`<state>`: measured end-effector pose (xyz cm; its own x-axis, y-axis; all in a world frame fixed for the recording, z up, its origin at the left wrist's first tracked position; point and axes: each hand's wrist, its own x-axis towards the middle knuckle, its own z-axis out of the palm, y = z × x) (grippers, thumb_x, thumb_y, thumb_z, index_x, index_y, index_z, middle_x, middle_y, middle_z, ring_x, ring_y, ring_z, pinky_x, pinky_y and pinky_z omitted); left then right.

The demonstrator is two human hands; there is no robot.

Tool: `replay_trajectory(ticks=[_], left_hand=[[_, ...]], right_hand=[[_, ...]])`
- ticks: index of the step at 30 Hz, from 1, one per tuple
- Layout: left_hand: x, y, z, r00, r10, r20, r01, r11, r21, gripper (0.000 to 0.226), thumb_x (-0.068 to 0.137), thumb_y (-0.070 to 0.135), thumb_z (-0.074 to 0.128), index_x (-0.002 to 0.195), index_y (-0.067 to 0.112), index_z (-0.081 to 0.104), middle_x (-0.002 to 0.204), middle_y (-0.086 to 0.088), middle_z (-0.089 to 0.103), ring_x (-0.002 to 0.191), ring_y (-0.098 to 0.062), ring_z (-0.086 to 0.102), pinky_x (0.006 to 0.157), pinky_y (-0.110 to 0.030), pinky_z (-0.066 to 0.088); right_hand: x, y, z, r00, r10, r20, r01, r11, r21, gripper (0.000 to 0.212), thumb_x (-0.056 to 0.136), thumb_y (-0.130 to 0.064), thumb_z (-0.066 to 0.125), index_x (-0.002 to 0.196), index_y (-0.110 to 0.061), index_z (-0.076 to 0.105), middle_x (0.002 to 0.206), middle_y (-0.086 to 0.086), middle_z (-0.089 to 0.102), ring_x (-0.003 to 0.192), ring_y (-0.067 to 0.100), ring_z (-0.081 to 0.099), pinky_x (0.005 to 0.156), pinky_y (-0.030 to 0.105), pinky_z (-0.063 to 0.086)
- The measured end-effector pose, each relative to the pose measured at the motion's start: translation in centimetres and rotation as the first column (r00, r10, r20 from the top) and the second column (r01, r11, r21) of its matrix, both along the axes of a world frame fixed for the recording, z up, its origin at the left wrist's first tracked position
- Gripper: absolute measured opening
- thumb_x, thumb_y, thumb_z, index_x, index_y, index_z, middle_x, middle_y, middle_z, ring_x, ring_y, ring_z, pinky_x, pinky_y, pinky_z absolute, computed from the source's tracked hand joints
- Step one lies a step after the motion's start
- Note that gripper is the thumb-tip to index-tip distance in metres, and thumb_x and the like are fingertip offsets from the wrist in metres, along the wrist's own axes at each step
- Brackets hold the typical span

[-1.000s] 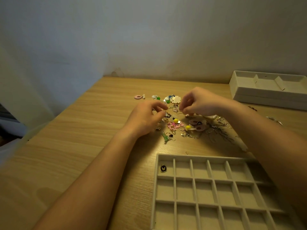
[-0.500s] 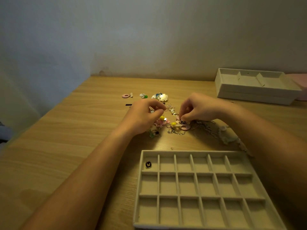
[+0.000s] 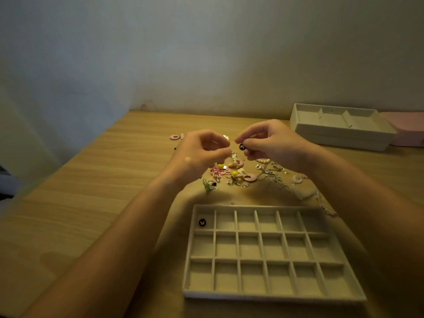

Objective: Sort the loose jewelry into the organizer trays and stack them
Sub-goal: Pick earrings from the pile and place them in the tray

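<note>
1. The gridded tray [image 3: 252, 294] lies nearest the person, flat on the table [image 3: 91, 180], with its long side running left to right.
2. Its far-left compartment holds one black butterfly piece [image 3: 202, 222]. The other compartments in view hold nothing.
3. Just beyond the tray's far rim, the loose jewelry pile [image 3: 238, 173] is spread on the table: pink loops, yellow beads and silver chains, with a pink ring [image 3: 175, 137] apart at the far left.
4. Both hands hang above the pile, close together, fingertips facing each other.
5. The right hand [image 3: 273, 143] pinches a small black round charm [image 3: 242, 146] between thumb and forefinger.
6. The left hand [image 3: 202, 150] has its fingers curled, thumb near forefinger. Whether it pinches anything cannot be told.
7. Key relation: the compartment with the butterfly piece lies toward the person, below and to the left of the charm. The left hand is on that side, but the right hand has the charm, so the placement likely calls for the right hand to draw back and across to the left.
8. Two stacked trays [image 3: 339, 134] stand at the far right of the table, well apart from the hands.
</note>
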<state>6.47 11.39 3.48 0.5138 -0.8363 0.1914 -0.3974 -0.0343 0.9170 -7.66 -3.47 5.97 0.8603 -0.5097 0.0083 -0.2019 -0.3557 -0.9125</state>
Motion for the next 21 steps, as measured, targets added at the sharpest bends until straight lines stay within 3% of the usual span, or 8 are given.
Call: replay_trajectory(ticks=[5,10,15,21], left_hand=[[-2.6,1.1,0.3,0.988,-0.002,-0.157,-0.015,0.994,-0.107,0.024,0.081,0.010,0.081,0.102,0.005,0.072,0.092,-0.014,0.075,0.082,-0.032,0.072,0.076,-0.040,0.059],[-3.5,2.6,0.3,0.969,0.039,-0.243,-0.084,0.981,-0.177,0.024,0.082,0.006,0.079,0.105,0.003,0.072,0.101,-0.019,0.073,0.096,-0.034,0.071,0.083,-0.040,0.061],[-4.6,3.8,0.6,0.969,0.159,-0.189,-0.197,0.961,-0.197,0.023,0.076,-0.001,0.082,0.097,0.003,0.073,0.091,-0.011,0.075,0.089,-0.025,0.073,0.080,-0.039,0.062],[-4.4,6.2,0.7,0.974,0.194,-0.117,-0.212,0.963,-0.167,0.037,0.074,0.005,0.087,0.105,0.007,0.067,0.086,-0.007,0.077,0.081,-0.018,0.075,0.076,-0.033,0.062]], right_hand=[[-1.1,2.6,0.3,0.992,-0.029,0.126,-0.009,0.955,0.296,0.013,0.094,0.003,0.064,0.103,0.001,0.073,0.101,0.021,0.072,0.085,0.027,0.074,0.071,0.029,0.062],[-2.1,4.4,0.2,0.978,-0.072,0.194,-0.019,0.901,0.432,0.012,0.091,0.007,0.064,0.102,0.003,0.070,0.093,0.019,0.071,0.081,0.026,0.073,0.072,0.030,0.062],[-2.3,6.4,0.2,0.985,-0.057,0.165,-0.014,0.918,0.396,0.011,0.089,0.009,0.066,0.096,0.001,0.070,0.083,0.018,0.073,0.074,0.026,0.074,0.068,0.031,0.061],[-2.3,8.1,0.6,0.995,0.001,0.097,-0.029,0.957,0.288,0.014,0.087,-0.001,0.075,0.100,0.002,0.071,0.092,0.023,0.076,0.080,0.028,0.076,0.068,0.031,0.063]])
